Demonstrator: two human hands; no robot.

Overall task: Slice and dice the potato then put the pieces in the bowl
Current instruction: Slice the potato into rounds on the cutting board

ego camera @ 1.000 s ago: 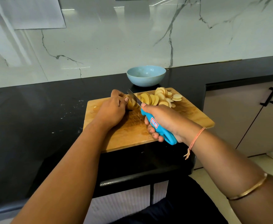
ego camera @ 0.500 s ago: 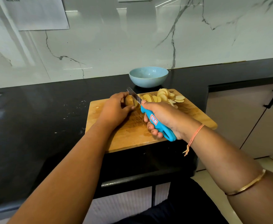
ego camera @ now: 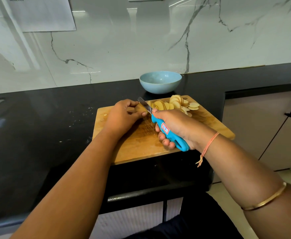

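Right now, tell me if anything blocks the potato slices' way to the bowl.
Nothing visible does. The potato slices lie at the far edge of the cutting board, and the bowl stands just beyond it on the black counter.

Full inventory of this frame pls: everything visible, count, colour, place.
counter: 1, black, along the wall
wall: 1, white marble, grey veins
cutting board: 1, wooden, at the counter's front edge
bowl: 1, light blue, on the counter behind the cutting board
potato slices: pile, uncountable, pale yellow, board's far right
knife: 1, blue handle, white label, steel blade
potato end: 1, tan, at the blade
paper sheets: 2, white, wall, top
cabinet doors: 2, beige, right, black handles
left hand: 1, grip on potato end
right hand: 1, grip on knife; orange thread, gold bangle
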